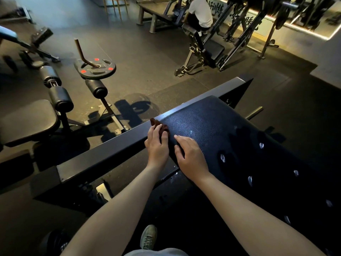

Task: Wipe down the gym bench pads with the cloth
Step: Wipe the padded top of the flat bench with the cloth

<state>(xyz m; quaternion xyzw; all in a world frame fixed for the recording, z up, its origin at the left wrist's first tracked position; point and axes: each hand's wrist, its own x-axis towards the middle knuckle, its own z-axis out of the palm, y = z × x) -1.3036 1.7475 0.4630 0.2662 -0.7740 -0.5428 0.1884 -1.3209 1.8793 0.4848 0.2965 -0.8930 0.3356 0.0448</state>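
A wide black bench pad (221, 130) slopes from the lower right up toward the middle, with several pale scuffs on it. At the pad's left edge, my left hand (156, 145) presses a dark brown cloth (160, 126), which bunches out past the fingertips where the pad meets the steel frame beam (110, 154). My right hand (190, 156) lies flat on the pad just right of the left, fingers spread and holding nothing.
To the left stands another bench with roller pads (60, 98) and a weight plate (95, 68) on a bar. A person in a white shirt (201, 12) sits at a machine at the back. My shoe (148, 236) is on the dark floor below.
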